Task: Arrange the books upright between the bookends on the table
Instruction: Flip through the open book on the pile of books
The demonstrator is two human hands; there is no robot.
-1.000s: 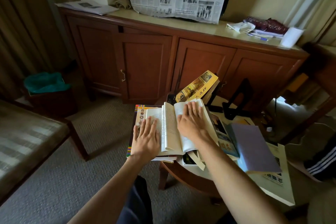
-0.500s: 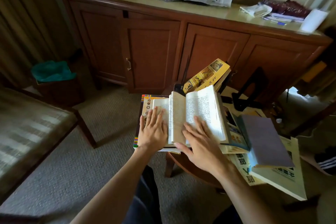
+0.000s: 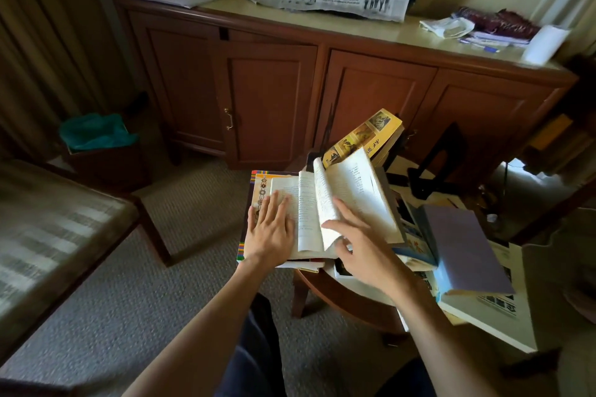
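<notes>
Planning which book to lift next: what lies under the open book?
Under the open book shows a colourful-bordered book, with thinner book edges below. Their covers are mostly hidden.

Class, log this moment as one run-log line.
left hand: flat on open white-paged book | right hand: lifting its right pages | black metal bookend: empty | books: none upright
</notes>
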